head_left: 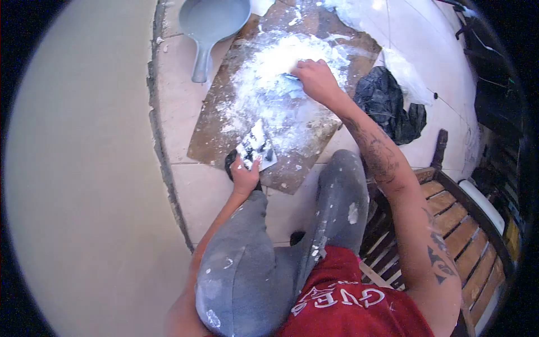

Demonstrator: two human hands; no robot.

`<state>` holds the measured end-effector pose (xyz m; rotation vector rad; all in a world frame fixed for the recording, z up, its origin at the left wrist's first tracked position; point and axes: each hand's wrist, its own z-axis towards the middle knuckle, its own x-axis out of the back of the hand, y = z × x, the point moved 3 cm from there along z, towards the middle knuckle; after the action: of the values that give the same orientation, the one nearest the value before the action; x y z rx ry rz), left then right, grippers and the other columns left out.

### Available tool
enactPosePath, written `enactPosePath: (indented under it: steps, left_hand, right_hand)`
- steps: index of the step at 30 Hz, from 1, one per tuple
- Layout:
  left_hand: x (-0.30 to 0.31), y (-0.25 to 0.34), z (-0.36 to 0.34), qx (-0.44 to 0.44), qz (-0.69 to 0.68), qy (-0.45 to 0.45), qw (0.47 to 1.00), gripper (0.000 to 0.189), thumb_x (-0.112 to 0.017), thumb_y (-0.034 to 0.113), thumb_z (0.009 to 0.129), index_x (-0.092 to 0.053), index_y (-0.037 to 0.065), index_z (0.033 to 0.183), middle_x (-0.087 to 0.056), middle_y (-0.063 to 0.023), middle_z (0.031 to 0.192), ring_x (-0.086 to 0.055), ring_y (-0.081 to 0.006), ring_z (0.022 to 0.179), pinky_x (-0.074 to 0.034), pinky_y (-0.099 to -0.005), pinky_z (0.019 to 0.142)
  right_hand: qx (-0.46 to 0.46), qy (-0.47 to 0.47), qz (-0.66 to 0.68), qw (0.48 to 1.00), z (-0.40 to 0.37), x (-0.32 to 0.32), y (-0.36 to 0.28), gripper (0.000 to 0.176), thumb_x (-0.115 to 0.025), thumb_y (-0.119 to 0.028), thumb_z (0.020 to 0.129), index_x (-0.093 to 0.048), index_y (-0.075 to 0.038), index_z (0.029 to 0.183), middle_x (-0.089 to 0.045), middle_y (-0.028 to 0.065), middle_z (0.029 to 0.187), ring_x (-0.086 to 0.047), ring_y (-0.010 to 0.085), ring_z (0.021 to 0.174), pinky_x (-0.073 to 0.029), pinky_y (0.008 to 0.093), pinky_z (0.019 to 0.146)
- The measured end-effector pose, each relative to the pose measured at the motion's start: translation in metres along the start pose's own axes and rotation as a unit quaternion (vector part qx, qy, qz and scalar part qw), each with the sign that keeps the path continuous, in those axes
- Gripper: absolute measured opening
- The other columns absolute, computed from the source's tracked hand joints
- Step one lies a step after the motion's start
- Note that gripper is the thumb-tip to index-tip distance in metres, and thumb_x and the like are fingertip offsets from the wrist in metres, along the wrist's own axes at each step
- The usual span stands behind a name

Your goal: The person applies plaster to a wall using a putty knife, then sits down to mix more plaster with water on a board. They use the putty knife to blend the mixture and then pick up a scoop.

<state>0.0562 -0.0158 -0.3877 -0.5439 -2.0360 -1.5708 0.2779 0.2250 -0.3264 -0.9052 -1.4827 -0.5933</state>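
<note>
White powder is heaped and spread over a brown board on the floor. My right hand is closed above the heap; a thin bluish edge shows under its fingers, but most of what it grips is hidden. Near the board's lower left edge, my left hand grips a flat plate-like scraper, its face partly coated with white paste or powder. Dark patches show through that coating. My left hand is close to my left knee.
A grey long-handled pan holding greyish liquid stands at the upper left. To the right lie a crumpled black plastic bag and clear plastic. A slatted wooden bench is at my right, a plain wall at left.
</note>
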Motion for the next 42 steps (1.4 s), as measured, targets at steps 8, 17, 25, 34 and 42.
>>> enactPosePath:
  steps: [8,17,25,34,42]
  left_hand:
    - [0.009,0.012,0.006,0.051,-0.091,-0.041,0.994,0.04,-0.066,0.022,0.074,-0.052,-0.003,0.103,-0.061,-0.0205,0.088,-0.058,-0.0382,0.079,-0.044,-0.0428,0.072]
    - [0.013,0.018,0.008,0.008,-0.072,-0.038,0.997,0.037,-0.065,0.016,0.074,-0.053,-0.002,0.104,-0.062,-0.0195,0.087,-0.061,-0.0359,0.077,-0.047,-0.0398,0.069]
    - [0.011,0.012,0.005,0.003,-0.091,-0.015,0.996,0.04,-0.066,0.018,0.075,-0.051,-0.003,0.106,-0.063,-0.0196,0.082,-0.061,-0.0358,0.073,-0.047,-0.0406,0.066]
    - [0.012,0.01,0.005,0.014,-0.103,-0.002,0.995,0.039,-0.065,0.021,0.076,-0.053,-0.002,0.105,-0.063,-0.0189,0.085,-0.061,-0.0362,0.078,-0.047,-0.0409,0.071]
    - [0.007,0.005,0.004,-0.006,-0.063,0.0,0.998,0.044,-0.064,0.023,0.077,-0.05,-0.005,0.109,-0.062,-0.0205,0.085,-0.06,-0.0372,0.077,-0.046,-0.0411,0.071]
  right_hand:
    - [-0.105,0.012,-0.029,0.994,0.051,0.017,0.063,0.029,-0.053,-0.006,0.073,-0.064,-0.014,0.098,-0.062,0.0097,0.091,-0.06,0.0281,0.089,-0.048,0.0401,0.074]
    - [-0.005,0.026,-0.063,0.998,0.008,-0.022,0.012,0.021,-0.052,-0.009,0.072,-0.064,-0.014,0.089,-0.058,0.0072,0.082,-0.06,0.0256,0.079,-0.047,0.0433,0.067]
    - [0.041,-0.01,-0.064,0.997,0.039,0.025,0.01,0.031,-0.055,-0.005,0.069,-0.064,-0.014,0.097,-0.063,0.0074,0.096,-0.061,0.0285,0.087,-0.049,0.0395,0.073]
    - [0.145,-0.051,-0.1,0.983,0.063,-0.003,-0.029,0.035,-0.053,0.0,0.067,-0.062,-0.013,0.099,-0.06,0.0036,0.099,-0.057,0.0228,0.094,-0.043,0.0394,0.08]
    - [0.148,-0.088,-0.082,0.982,0.021,0.02,-0.02,0.03,-0.052,-0.001,0.069,-0.061,-0.012,0.095,-0.059,0.0033,0.092,-0.056,0.0227,0.092,-0.038,0.0397,0.08]
